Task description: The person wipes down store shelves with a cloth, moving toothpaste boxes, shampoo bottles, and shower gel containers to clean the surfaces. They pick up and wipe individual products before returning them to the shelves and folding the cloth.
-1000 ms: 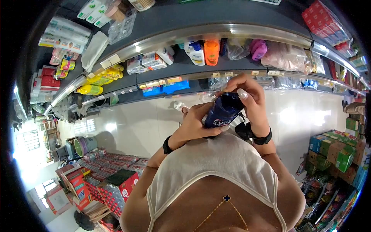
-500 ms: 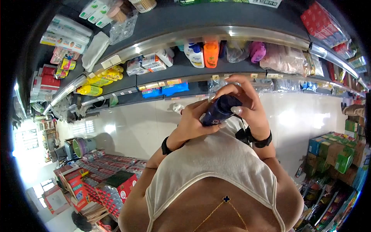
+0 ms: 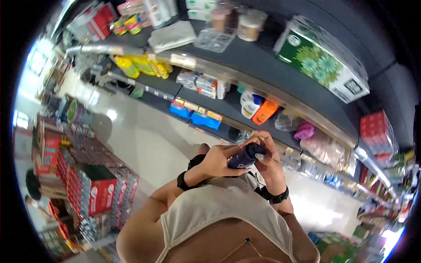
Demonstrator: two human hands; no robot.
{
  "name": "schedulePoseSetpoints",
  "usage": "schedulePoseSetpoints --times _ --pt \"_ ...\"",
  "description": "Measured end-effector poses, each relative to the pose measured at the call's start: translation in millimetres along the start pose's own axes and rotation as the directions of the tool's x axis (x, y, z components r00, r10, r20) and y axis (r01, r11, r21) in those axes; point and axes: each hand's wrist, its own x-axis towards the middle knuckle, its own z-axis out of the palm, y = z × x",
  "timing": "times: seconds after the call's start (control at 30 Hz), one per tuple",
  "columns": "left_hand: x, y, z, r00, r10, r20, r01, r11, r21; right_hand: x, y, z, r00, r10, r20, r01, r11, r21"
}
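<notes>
A dark blue bottle [image 3: 242, 159] with pale lettering is held between both hands in front of my chest. My left hand [image 3: 218, 160] wraps round its lower part. My right hand [image 3: 268, 158] has its thumb and fingers round the dark upper end. Just beyond the hands, the lower shelf carries an orange bottle [image 3: 264, 112], a white bottle [image 3: 250, 104] and a pink package [image 3: 304, 130]. Blue packs [image 3: 205, 119] lie on the shelf below.
Shelves [image 3: 263, 57] curve across the front, with a green and white box [image 3: 318, 59] on the upper one. Yellow bottles [image 3: 147, 66] lie at the left. Stacked drink packs [image 3: 103, 193] stand on the floor at lower left, and a red box [image 3: 376, 131] sits at right.
The view has turned, so the shelves now slant down to the right and the green and white box shows fully. Both hands still hold the dark blue bottle, lower in view.
</notes>
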Motion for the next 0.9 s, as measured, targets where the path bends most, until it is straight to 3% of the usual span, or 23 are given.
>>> schedulePoseSetpoints --times 0.07,0.23,0.27,0.33,0.37,0.4,0.47,0.5,0.53,0.6,0.67,0.7,0.73,0.8,0.87,0.9 --pt "-9.2 -3.0 -15.6 0.998 -0.062 0.007 0.062 0.998 0.017 20.0 2.4 10.9 0.996 0.035 0.083 -0.033 0.999 -0.026" --pt "-27.0 -17.7 -59.1 0.949 -0.303 -0.091 0.256 0.905 -0.340 82.6 25.3 49.1 0.981 0.075 0.179 -0.081 0.996 0.029" --pt "-33.1 -21.6 -70.7 0.934 -0.338 -0.118 0.292 0.910 -0.293 92.2 31.8 61.0 0.984 0.068 0.163 -0.071 0.997 0.013" --pt "-42.8 -30.6 -88.8 0.908 -0.373 -0.189 0.258 0.856 -0.448 113.2 39.5 86.9 0.981 0.128 0.148 -0.103 0.981 -0.167" --pt "-48.0 -33.9 -96.8 0.883 -0.404 -0.239 0.240 0.826 -0.511 133.2 46.8 87.6 0.953 0.142 0.269 -0.077 0.968 -0.239" --pt "-50.9 -30.4 -107.7 0.847 -0.434 -0.306 0.266 0.845 -0.465 154.9 53.7 88.3 0.907 0.205 0.368 -0.168 0.977 -0.132" --pt "-57.3 -28.3 -123.7 0.752 -0.473 -0.459 0.263 0.854 -0.450 205.7 63.1 94.0 0.921 0.195 0.338 -0.113 0.962 -0.247" --pt "-64.3 -29.4 -132.2 0.732 -0.469 -0.493 0.269 0.865 -0.423 236.9 68.8 96.2 0.947 -0.008 0.320 0.194 0.809 -0.555" --pt "-72.1 -31.2 -138.7 0.713 -0.467 -0.523 0.278 0.873 -0.400 269.2 75.2 97.0 0.906 -0.211 0.367 0.423 0.476 -0.771" --pt "-87.9 -34.0 -148.6 0.707 -0.435 -0.558 0.265 0.894 -0.361 330.0 89.3 92.9 0.762 -0.434 0.481 0.435 -0.208 -0.876" --pt "-101.2 -33.4 -158.9 0.727 -0.378 -0.573 0.218 0.918 -0.330 367.5 102.3 81.7 0.865 -0.300 0.403 0.260 -0.419 -0.870" --pt "-105.8 -33.3 -161.9 0.730 -0.327 -0.600 0.185 0.940 -0.288 383.2 102.6 78.8 0.876 -0.275 0.396 0.241 -0.462 -0.853" --pt "-110.6 -36.9 -163.9 0.715 -0.373 -0.591 0.223 0.923 -0.313 392.1 104.9 75.6 0.890 -0.245 0.385 0.221 -0.506 -0.833" --pt "-119.2 -46.2 -164.2 0.684 -0.472 -0.556 0.302 0.877 -0.373 386.6 100.2 81.0 0.832 -0.257 0.491 0.289 -0.554 -0.780" --pt "-118.5 -44.1 -165.0 0.680 -0.496 -0.541 0.251 0.850 -0.464 369.6 93.5 91.8 0.736 -0.356 0.575 0.318 -0.569 -0.759" --pt "-114.6 -38.7 -169.1 0.690 -0.505 -0.518 0.261 0.841 -0.473 355.5 86.5 101.4 0.731 -0.388 0.561 0.385 -0.443 -0.809"
